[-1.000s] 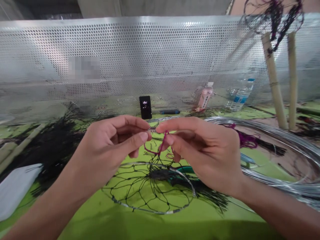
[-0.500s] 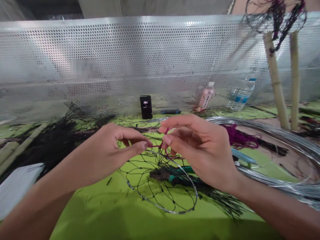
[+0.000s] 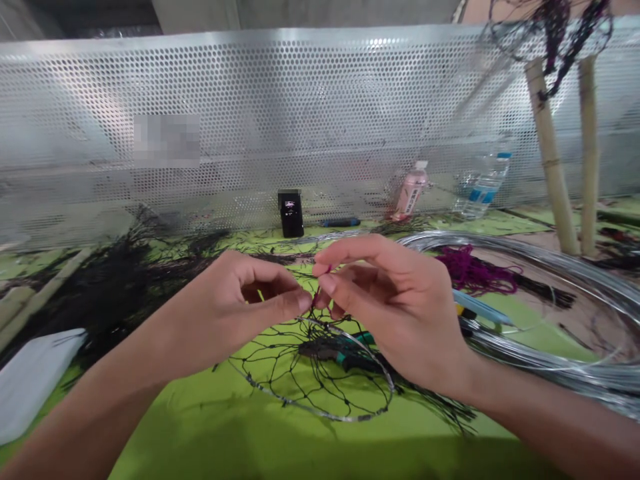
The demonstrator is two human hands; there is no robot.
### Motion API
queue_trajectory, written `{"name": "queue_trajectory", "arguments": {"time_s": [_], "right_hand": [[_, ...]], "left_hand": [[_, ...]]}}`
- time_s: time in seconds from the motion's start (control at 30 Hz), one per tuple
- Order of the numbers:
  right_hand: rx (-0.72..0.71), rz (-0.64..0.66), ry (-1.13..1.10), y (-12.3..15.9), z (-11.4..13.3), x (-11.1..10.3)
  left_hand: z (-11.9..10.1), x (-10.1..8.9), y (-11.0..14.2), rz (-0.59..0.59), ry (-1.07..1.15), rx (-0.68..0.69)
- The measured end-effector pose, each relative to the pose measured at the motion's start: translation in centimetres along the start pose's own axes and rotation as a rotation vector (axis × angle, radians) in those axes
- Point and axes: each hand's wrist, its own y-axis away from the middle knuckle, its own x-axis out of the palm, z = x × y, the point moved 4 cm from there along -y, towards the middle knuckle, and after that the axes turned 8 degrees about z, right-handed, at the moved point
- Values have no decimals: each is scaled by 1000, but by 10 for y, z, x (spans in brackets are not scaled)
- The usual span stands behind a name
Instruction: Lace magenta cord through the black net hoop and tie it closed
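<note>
A short purple cord [image 3: 315,298] runs between my two hands above a wire hoop strung with black netting [image 3: 320,390]. My left hand [image 3: 250,303] is closed in a pinch at the cord's left side, thumb against forefinger. On the other side my right hand [image 3: 395,300] pinches the cord between thumb and forefinger, with a bit of purple showing at the tips. The hoop's far rim lies just under the fingertips. Pliers with green and black handles [image 3: 325,349] rest on the green table beneath the netting, partly covered by my right hand.
A large coil of silver wire [image 3: 540,363] lies at the right, around a purple yarn bundle [image 3: 473,270] and a blue cutter [image 3: 485,310]. Black netting [image 3: 115,287] is heaped left, near a white slab [image 3: 37,383]. Bottles [image 3: 411,190] and a black device [image 3: 291,215] stand behind.
My hands have come closer together, the left shifting right and the right slightly left. The purple stretch between them is shorter. The hoop has tilted a little flatter.
</note>
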Motion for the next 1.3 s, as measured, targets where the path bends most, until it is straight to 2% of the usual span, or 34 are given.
{"name": "queue_trajectory", "arguments": {"time_s": [0.1,0.27,0.43,0.57,0.67,0.77,0.83,0.9,1.1,1.2,1.3], "right_hand": [[-21,-7,14,0,2,0],[-16,39,-7,0,2,3],[82,39,-122,1,-3,4],[154,44,-195,2,-7,7],[118,52,-209,2,-5,8],[77,30,-201,2,-5,8],[46,7,-191,2,-5,7],[19,-13,-170,2,-6,6],[-9,-24,-102,4,-4,5],[-28,-20,-98,4,-4,4],[-51,-11,-81,3,-6,3]], "left_hand": [[-2,5,1,38,-38,-45],[-4,7,3,-50,34,-68],[-5,10,3,-171,58,-22],[-6,13,6,-219,102,-50],[-7,13,7,-206,143,-3],[-5,10,5,-115,272,81],[-1,8,2,-37,346,74],[3,6,-2,-9,360,38],[7,6,-6,-31,248,-68],[4,7,-4,-14,217,-80],[1,5,-1,-74,187,-65]]}}
